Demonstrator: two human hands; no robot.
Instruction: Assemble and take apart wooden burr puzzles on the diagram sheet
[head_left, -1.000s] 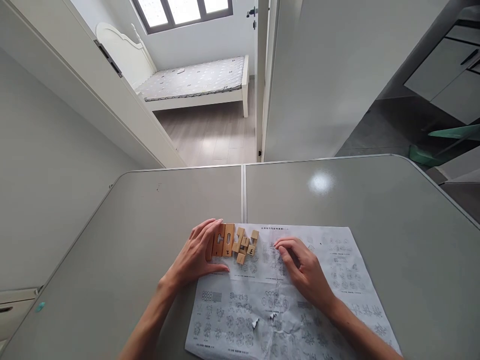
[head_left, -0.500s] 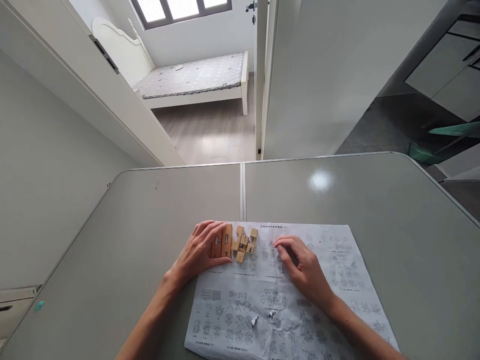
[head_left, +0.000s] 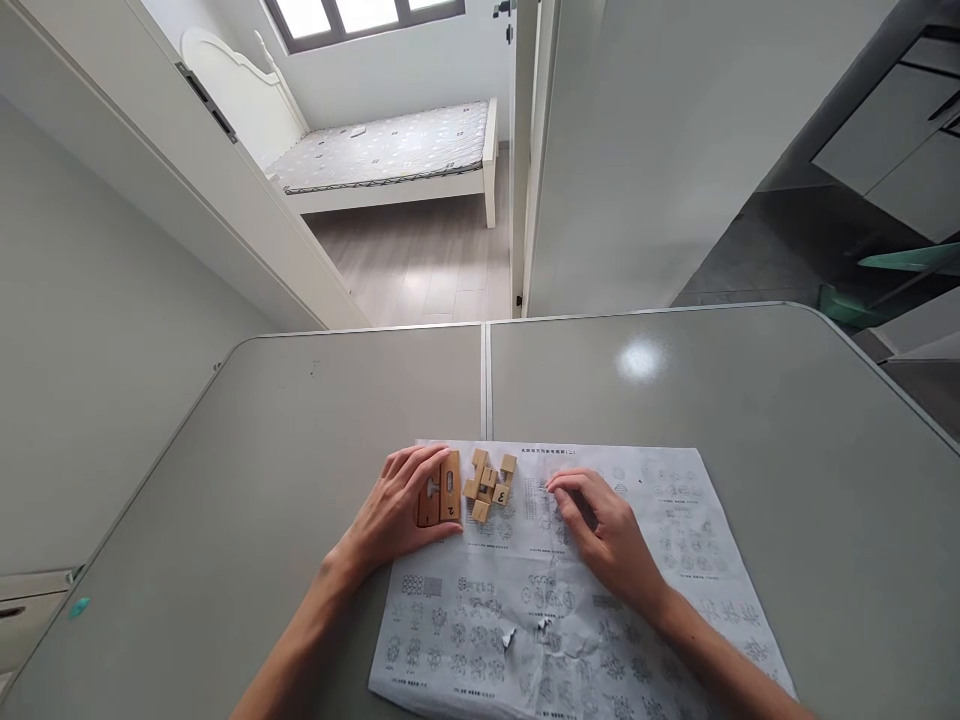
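My left hand (head_left: 394,500) curls around flat reddish-brown wooden puzzle pieces (head_left: 439,498) lying side by side, its fingers along the far end and its thumb at the near end. Cut-out slots and a "2" mark show on them; the part under my palm is hidden. Just right of these lies a cluster of small light wooden puzzle pieces (head_left: 487,484), one marked "3". My right hand (head_left: 600,520) rests on a printed instruction sheet (head_left: 517,570), fingers loosely curled in and the thumb close to the fingertips, with nothing visible between them.
The sheet is creased, with small tears near its middle. Beneath it is a grey table (head_left: 337,400) with a metal seam (head_left: 485,380) and a raised edge. Past the far edge, a doorway shows a bed (head_left: 390,160); a white wall (head_left: 637,150) stands to its right.
The reddish-brown pieces under my left hand have shifted slightly left, away from the light pieces, leaving a wider gap. My right hand stays in place.
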